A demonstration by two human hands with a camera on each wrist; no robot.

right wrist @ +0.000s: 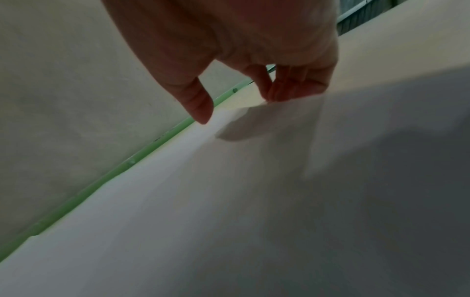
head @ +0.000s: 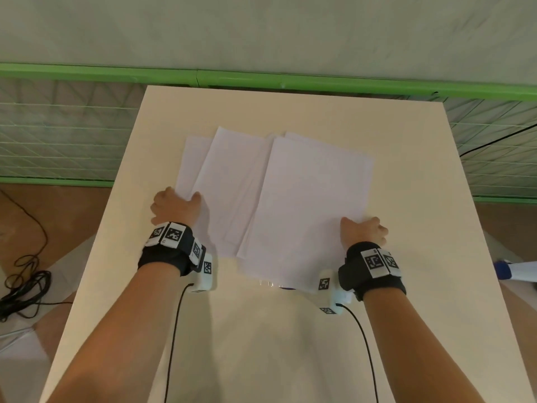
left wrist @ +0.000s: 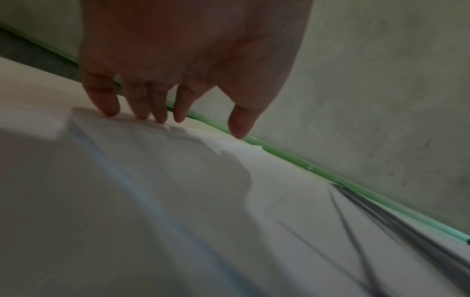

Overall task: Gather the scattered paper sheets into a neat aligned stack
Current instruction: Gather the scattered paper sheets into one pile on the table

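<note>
head overhead, wrists low, sharing paper sheets (head: 279, 193)

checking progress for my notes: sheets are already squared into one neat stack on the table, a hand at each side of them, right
Not quite. The sheets are not squared up yet: the head view shows them fanned out and overlapping at different angles on the table. The rest holds: the left hand is at their left edge and the right hand at their right edge.
</note>
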